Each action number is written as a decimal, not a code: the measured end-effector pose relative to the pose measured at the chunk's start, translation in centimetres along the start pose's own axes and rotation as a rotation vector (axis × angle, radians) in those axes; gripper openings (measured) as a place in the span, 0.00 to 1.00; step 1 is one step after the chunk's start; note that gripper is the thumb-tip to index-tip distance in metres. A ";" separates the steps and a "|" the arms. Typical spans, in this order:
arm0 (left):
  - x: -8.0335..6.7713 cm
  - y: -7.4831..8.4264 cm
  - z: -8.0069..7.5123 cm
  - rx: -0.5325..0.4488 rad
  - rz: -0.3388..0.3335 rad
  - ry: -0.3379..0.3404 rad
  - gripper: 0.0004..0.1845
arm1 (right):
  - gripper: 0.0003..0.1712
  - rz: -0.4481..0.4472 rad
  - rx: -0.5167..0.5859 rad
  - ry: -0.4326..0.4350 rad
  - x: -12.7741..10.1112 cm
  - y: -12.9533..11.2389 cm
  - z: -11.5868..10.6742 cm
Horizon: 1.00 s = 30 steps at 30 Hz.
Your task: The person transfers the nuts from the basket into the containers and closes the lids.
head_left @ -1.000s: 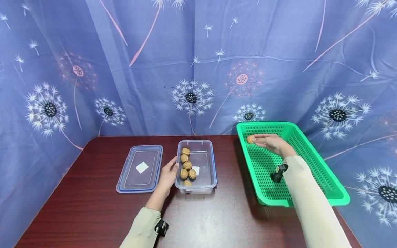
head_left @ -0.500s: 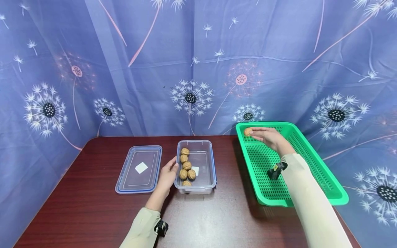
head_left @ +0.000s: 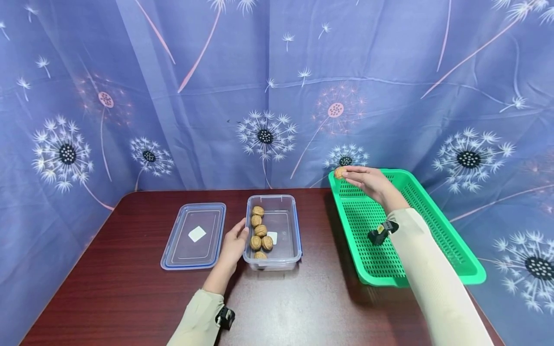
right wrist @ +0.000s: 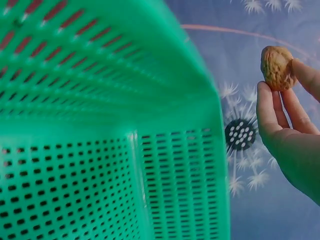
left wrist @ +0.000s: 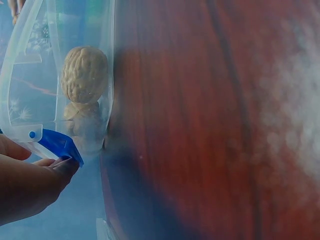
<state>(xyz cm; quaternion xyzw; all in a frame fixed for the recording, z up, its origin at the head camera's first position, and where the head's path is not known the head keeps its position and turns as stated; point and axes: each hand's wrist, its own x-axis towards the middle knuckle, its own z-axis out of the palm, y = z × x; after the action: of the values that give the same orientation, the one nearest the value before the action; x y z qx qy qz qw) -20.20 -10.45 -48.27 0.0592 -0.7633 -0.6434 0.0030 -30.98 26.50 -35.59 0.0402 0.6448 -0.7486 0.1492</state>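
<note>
My right hand [head_left: 372, 182] pinches a walnut [right wrist: 278, 68] between thumb and fingertips. In the head view it is over the far left corner of the green basket [head_left: 359, 257]; in the right wrist view the walnut shows beyond the rim. My left hand [head_left: 233, 245] grips the left side of a clear plastic food container [head_left: 287, 218], thumb and fingers on its blue latch [left wrist: 61, 145]. Several walnuts [head_left: 261, 230] lie along the container's left side. Through its clear wall, one walnut [left wrist: 85, 75] shows large in the left wrist view.
The container's blue-edged lid [head_left: 195, 238] lies flat on the dark red table [head_left: 108, 269], left of my left hand. A blue curtain [head_left: 207, 120] with a dandelion print hangs close behind the table. The basket's right side reaches the table's right edge.
My right hand has risen out of the basket, away from me and slightly left, carrying the walnut up to the far rim. The left hand and the container have stayed in place.
</note>
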 end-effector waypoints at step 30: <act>0.1 -0.1 0.0 0.000 0.005 -0.005 0.24 | 0.28 -0.111 0.068 -0.005 0.3 -0.1 10.1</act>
<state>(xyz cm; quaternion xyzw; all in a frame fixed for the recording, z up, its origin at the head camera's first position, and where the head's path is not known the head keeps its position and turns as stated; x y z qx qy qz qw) -20.28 -10.47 -48.34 0.0556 -0.7633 -0.6436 0.0029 -29.96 16.63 -33.94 0.0076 0.6199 -0.7772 0.1075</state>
